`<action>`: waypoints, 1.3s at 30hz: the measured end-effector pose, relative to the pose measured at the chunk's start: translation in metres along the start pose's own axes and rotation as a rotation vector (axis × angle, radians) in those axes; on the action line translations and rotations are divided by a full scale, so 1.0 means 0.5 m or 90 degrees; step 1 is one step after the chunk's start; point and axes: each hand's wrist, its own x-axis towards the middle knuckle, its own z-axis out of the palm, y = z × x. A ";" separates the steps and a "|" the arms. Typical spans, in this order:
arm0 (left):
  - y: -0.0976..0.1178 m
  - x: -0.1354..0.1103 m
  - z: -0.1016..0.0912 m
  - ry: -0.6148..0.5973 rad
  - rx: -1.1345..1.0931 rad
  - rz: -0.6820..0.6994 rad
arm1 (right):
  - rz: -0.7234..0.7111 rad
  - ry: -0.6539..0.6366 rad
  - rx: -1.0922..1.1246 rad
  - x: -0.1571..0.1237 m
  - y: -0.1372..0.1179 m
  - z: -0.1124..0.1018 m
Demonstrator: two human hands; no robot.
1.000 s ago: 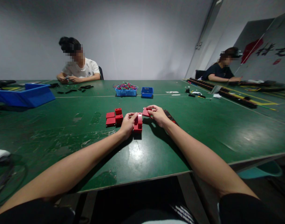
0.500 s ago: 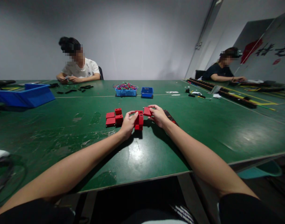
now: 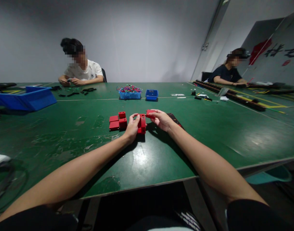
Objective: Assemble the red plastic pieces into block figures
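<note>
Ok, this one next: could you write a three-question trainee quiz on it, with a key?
1. True or false: the left hand holds a red piece and the right hand a red block.

2. The multicoloured bits are heaped in a bin that is: a) red, b) blue, c) black.

3. Fill in: the group of red blocks lies to the ____ of the left hand.

Key: 1 true; 2 b; 3 left.

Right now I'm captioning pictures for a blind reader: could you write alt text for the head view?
A person's left hand holds a red part and the right hand another red piece beside it, at a green table. Red blocks lie to the left; farther back are a blue bin heaped with colourful items and two seated people.
</note>
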 end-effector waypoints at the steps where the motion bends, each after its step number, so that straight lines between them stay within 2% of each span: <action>1: -0.001 0.001 0.000 0.004 0.003 0.003 | -0.008 -0.001 0.012 0.000 0.001 0.001; 7: -0.004 0.002 0.002 0.006 0.008 0.017 | -0.007 0.006 0.035 -0.001 0.000 0.009; 14: -0.004 0.004 0.002 0.018 0.014 0.014 | 0.011 0.001 -0.037 -0.009 -0.012 0.008; 27: -0.010 0.008 -0.001 0.011 0.019 0.022 | 0.126 -0.039 -0.054 -0.017 -0.020 0.008; 33: -0.013 0.011 -0.004 0.005 0.018 0.021 | 0.133 -0.051 -0.036 -0.022 -0.026 0.012; 39: -0.011 0.009 -0.003 0.005 0.014 0.021 | 0.120 -0.007 -0.065 -0.018 -0.019 0.012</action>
